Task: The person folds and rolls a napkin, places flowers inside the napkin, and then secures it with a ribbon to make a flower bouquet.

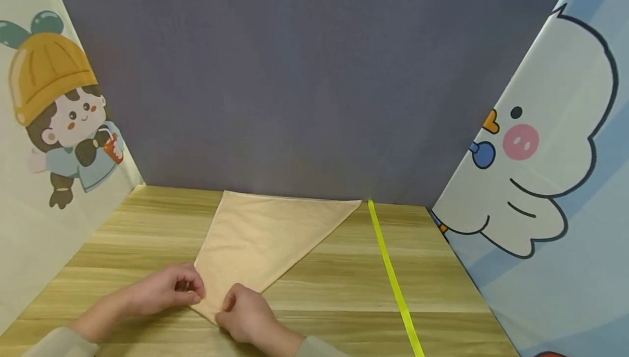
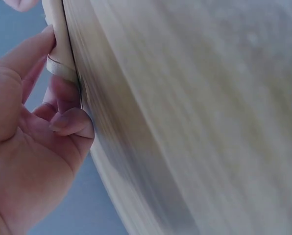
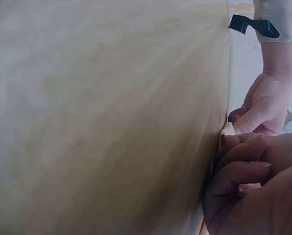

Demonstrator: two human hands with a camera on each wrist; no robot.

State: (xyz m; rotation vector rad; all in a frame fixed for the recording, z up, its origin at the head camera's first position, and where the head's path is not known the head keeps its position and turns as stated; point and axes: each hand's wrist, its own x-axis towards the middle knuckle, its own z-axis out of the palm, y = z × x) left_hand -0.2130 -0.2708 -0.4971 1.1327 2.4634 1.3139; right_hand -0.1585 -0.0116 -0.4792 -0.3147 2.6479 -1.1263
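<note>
A peach-coloured cloth (image 1: pixel 265 226) lies on the wooden table, its far edge near the dark back wall. It narrows from a broad far edge to a short near end between the hands. My left hand (image 1: pixel 164 290) pinches the cloth's left near corner between thumb and fingers; in the left wrist view a hemmed piece of the cloth (image 2: pixel 62 67) shows at those fingertips. At the near tip, my right hand (image 1: pixel 248 313) pinches the cloth with curled fingers. Low over the tabletop in the right wrist view, a bit of pale cloth (image 3: pixel 228 131) shows between the two hands.
A bright yellow strip (image 1: pixel 393 275) runs front to back along the wooden table (image 1: pixel 457 286), right of the cloth. Behind stands a dark grey wall (image 1: pixel 295 73). Side panels carry a cartoon child (image 1: pixel 73 111) on the left and a white cartoon bird (image 1: pixel 550 106) on the right.
</note>
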